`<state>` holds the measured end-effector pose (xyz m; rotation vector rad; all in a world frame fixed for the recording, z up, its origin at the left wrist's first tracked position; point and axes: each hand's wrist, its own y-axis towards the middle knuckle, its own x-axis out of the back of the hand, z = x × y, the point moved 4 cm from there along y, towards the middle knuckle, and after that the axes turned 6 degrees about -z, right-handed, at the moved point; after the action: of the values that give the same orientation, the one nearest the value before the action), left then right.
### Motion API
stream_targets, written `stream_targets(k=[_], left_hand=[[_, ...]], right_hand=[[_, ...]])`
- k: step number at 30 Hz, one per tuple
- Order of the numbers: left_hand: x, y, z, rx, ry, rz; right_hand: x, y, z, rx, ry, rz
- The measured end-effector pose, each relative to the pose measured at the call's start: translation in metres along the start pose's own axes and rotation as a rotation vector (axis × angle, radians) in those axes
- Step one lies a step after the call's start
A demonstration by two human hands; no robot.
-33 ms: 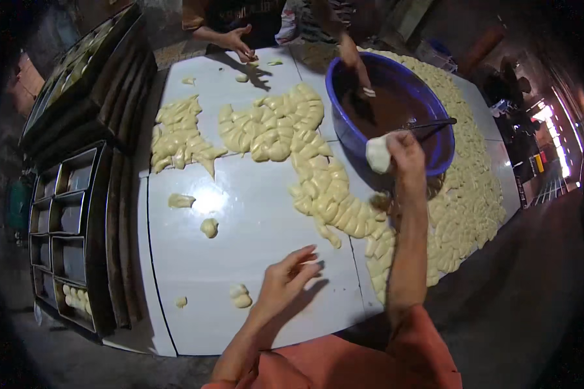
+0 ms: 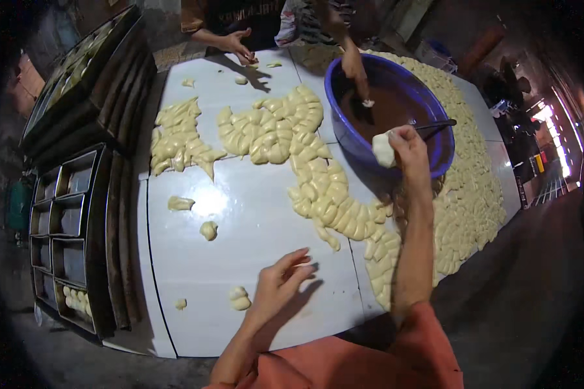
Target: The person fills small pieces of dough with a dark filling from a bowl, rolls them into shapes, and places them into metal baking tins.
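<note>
Between the fingertips of my right hand (image 2: 410, 150) is a pale piece of dough (image 2: 383, 150), held above the near rim of a blue tub (image 2: 347, 129). Brown contents (image 2: 405, 97) fill part of the tub, and a dark handle (image 2: 437, 124) sticks out over its right side. My left hand (image 2: 282, 280) is open just above the white table (image 2: 240, 259), with its fingers apart and nothing in them. Two joined dough lumps (image 2: 239, 298) lie to its left. Beyond it, a band of cut dough pieces (image 2: 334, 194) curves across the table.
Another dough patch (image 2: 182, 136) lies at the left, with small lumps (image 2: 208, 230) nearer. Many flattened pieces (image 2: 467, 207) cover the right side. Divided metal pans (image 2: 68, 217) and stacked trays (image 2: 91, 78) flank the table. Across it, one co-worker's hand (image 2: 355, 68) reaches into the tub; another hand (image 2: 235, 44) hovers.
My right hand has shifted slightly, and the dough in it is turned a little. The co-worker's hand over the tub has moved. My left hand has barely moved.
</note>
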<state>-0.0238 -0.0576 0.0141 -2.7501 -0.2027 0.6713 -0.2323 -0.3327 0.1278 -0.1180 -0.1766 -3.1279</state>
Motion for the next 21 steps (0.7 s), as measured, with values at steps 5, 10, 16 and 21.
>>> stream_targets(k=[5, 10, 16, 21], left_hand=[[0.008, 0.0, -0.039, 0.021, 0.305, -0.175], [0.006, -0.007, -0.043, 0.053, 0.301, -0.138], [0.007, 0.001, -0.032, 0.038, 0.311, -0.143], [-0.014, 0.029, -0.028, 0.049, 0.123, -0.093]], right_hand=[[0.048, 0.088, -0.066, 0.135, -0.746, 0.309], [0.027, 0.08, -0.089, -0.075, -0.983, 0.688], [0.032, 0.07, -0.047, -0.13, -0.364, 0.448], [-0.015, 0.0, -0.005, -0.157, 0.219, 0.204]])
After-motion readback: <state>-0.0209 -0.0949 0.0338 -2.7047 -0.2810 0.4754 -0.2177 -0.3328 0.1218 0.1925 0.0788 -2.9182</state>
